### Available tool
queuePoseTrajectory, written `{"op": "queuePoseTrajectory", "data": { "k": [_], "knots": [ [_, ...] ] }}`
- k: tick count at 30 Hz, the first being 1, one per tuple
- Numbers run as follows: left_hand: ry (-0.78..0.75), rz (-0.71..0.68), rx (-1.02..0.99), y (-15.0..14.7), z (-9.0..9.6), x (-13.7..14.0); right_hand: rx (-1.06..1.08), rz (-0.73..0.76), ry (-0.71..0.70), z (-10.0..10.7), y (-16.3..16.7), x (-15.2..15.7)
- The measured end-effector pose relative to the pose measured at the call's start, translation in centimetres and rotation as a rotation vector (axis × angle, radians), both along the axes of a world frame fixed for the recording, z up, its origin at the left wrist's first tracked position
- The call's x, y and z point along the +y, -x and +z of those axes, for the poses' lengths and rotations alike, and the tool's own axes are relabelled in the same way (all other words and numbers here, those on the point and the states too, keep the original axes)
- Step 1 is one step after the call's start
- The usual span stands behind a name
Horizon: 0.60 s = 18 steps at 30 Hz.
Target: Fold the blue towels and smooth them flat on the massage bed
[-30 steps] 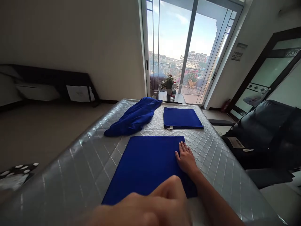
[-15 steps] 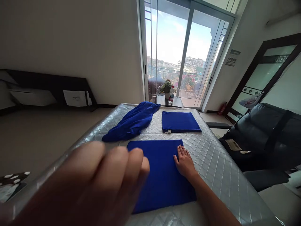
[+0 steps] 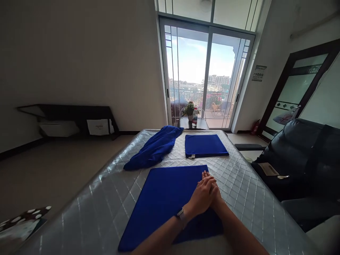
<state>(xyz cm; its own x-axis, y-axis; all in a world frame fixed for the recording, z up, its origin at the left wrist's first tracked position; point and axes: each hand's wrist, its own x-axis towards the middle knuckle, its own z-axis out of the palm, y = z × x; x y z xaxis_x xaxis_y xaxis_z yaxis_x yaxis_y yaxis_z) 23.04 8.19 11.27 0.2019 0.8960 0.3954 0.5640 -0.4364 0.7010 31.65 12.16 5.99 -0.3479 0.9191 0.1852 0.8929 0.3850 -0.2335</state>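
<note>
In the head view a folded blue cloth lies flat on the silver quilted mattress before me. My right hand rests palm down near the cloth's right edge, with its fingertips stretched out on the fabric. Across the back of it lies my left hand, fingers extended and covering much of the right hand. The left wrist wears a band or watch. Farther back on the mattress sits a neatly folded blue stack with a white tag. To its left is a loose, crumpled blue cloth.
The quilted mattress spreads under everything. A black armchair stands at the right, holding a brown flat item. Beyond the mattress, a small table carries a potted plant and a bottle before the sliding glass door.
My left hand has come from close to the camera, loosely curled, to lie on top of my right hand. The right hand stays at the cloth's right edge. The view has tilted up slightly.
</note>
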Motion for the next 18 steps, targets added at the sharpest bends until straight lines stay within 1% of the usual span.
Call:
{"op": "queuePoseTrajectory", "data": {
  "k": [2, 4, 9, 14, 18],
  "knots": [
    [-0.018, -0.018, 0.155, 0.3, -2.1, 0.2, -0.043, 0.007, 0.036, -0.4, 0.0, 0.2],
    [-0.025, -0.013, 0.250, 0.8, -3.1, 0.3, -0.068, 0.015, 0.072, -0.5, -0.1, 0.3],
    [-0.041, 0.033, 0.406, 2.8, -4.4, 0.9, -0.064, 0.007, 0.114, 0.5, -0.5, 0.3],
    [0.014, 0.194, 0.595, 6.1, -5.4, 1.4, -0.033, -0.023, 0.166, 1.8, -0.1, 0.0],
    [0.055, 0.304, 0.664, 9.6, -6.1, 0.9, 0.014, -0.050, 0.182, 2.4, 0.2, -0.2]
  ]
}}
